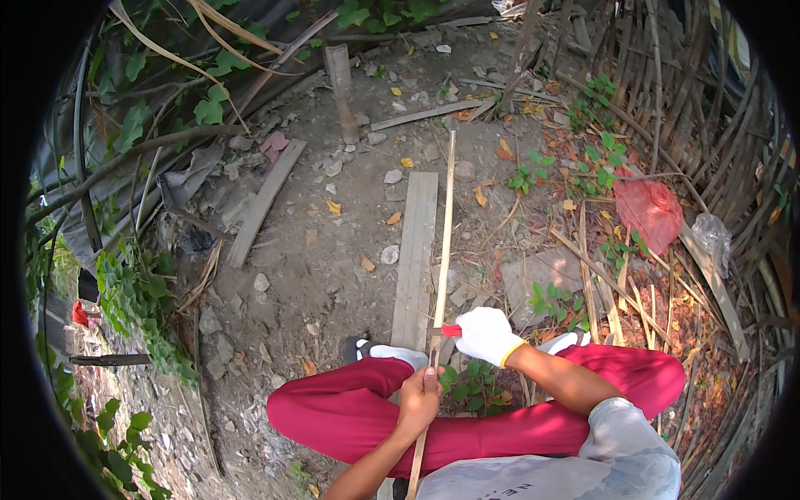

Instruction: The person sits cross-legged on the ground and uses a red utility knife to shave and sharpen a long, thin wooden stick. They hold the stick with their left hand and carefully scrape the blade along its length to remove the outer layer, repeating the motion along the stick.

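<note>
A long, narrow, pale strip of wood or bamboo (447, 225) runs from beside my lap away from me over the ground. My bare left hand (419, 402) is closed around its near part, thumb on top. In my right hand (487, 335), which wears a white glove with a yellow cuff edge, is a knife with a red handle (452, 331). The short blade lies across the strip just beyond my left hand; how deep it sits in the strip I cannot tell. Beside the strip, a grey plank (414, 250) lies flat between my feet.
Another board (267, 204) rests on the dirt to the left, near a short upright post (342, 93). At the right are a red plastic bag (646, 210), loose sticks and a fence of thin poles (692, 100). Leafy vines (137, 292) edge the left side.
</note>
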`<state>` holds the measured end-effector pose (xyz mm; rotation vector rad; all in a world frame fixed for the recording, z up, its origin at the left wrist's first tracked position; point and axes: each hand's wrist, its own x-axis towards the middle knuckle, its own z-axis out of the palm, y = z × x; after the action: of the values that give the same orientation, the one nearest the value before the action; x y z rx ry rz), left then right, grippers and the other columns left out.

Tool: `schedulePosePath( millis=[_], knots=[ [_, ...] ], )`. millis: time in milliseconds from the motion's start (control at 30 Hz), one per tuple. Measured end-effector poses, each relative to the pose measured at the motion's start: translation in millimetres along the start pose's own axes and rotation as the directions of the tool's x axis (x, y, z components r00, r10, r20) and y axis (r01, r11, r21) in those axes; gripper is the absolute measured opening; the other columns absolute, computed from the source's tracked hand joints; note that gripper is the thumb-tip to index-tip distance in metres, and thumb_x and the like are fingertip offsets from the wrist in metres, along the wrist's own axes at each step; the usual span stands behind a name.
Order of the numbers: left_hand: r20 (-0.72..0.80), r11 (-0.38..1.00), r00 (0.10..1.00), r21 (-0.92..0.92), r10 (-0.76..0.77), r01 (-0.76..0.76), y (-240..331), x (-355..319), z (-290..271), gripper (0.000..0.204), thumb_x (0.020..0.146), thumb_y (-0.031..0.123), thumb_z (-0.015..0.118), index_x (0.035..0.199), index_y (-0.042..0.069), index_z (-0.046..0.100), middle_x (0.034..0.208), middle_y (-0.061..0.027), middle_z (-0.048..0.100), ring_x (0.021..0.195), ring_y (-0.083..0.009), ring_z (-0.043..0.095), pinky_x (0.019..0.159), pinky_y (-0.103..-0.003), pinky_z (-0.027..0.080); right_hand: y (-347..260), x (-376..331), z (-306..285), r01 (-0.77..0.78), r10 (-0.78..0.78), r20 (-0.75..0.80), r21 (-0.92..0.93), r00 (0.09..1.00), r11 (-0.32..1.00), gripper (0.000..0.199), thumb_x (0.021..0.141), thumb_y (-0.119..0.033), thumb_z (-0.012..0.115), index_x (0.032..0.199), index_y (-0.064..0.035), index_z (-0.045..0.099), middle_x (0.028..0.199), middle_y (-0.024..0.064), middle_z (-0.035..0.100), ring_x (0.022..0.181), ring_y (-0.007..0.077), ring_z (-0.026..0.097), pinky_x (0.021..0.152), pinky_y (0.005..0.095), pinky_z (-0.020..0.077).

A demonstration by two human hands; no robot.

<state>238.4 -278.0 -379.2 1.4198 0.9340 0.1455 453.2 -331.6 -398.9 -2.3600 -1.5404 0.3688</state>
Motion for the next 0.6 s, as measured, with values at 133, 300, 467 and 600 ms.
schedulePosePath(
  millis=[133,300,467,600],
  knots=[
    [-0.085,0.912,0.961,0.347,0.263,-0.219,-12.3,1.7,1.8,0.038,0.110,0.029,0.045,0.098,-0.002,0.063,0.064,-0.0059,0.058,0.055,-0.0144,0.055,0.052,-0.034,0.045,0.9,6.9,6.2,-0.076,0.079,0.107,-0.039,0.991,0.996,0.020,0.078,-0.030,0.067,0.078,-0.0115,0.073,0.072,0.0166,0.070,0.073,0.0385,0.071,0.067,0.0500,0.0554],
    [-0.123,0.898,0.956,0.393,0.266,-0.200,7.1,4.0,0.0,0.031,0.108,0.023,0.047,0.093,-0.001,0.060,0.064,-0.0181,0.059,0.058,-0.0359,0.063,0.057,-0.047,0.046,-1.4,28.4,16.1,-0.101,0.101,-0.003,-0.027,0.995,0.995,0.019,0.077,-0.030,0.069,0.077,-0.0114,0.073,0.075,0.0164,0.071,0.076,0.0374,0.071,0.068,0.0489,0.0560],
    [-0.146,0.921,0.951,0.328,0.271,-0.212,37.9,10.6,-7.5,0.033,0.108,0.025,0.047,0.094,-0.002,0.060,0.063,-0.0143,0.061,0.056,-0.0290,0.064,0.055,-0.042,0.047,-10.3,60.4,11.3,-0.118,0.116,-0.091,-0.018,0.989,0.993,0.020,0.078,-0.031,0.070,0.078,-0.0116,0.074,0.074,0.0166,0.071,0.076,0.0373,0.072,0.069,0.0485,0.0567],
    [-0.202,0.941,0.943,0.268,0.264,-0.206,32.9,13.5,-13.1,0.035,0.108,0.027,0.047,0.095,-0.002,0.060,0.063,-0.0124,0.061,0.056,-0.0254,0.063,0.055,-0.040,0.047,-21.6,75.3,8.5,-0.121,0.121,-0.105,0.005,0.987,0.993,0.023,0.080,-0.034,0.069,0.077,-0.0113,0.074,0.075,0.0178,0.071,0.075,0.0380,0.072,0.069,0.0490,0.0572]
  ],
)
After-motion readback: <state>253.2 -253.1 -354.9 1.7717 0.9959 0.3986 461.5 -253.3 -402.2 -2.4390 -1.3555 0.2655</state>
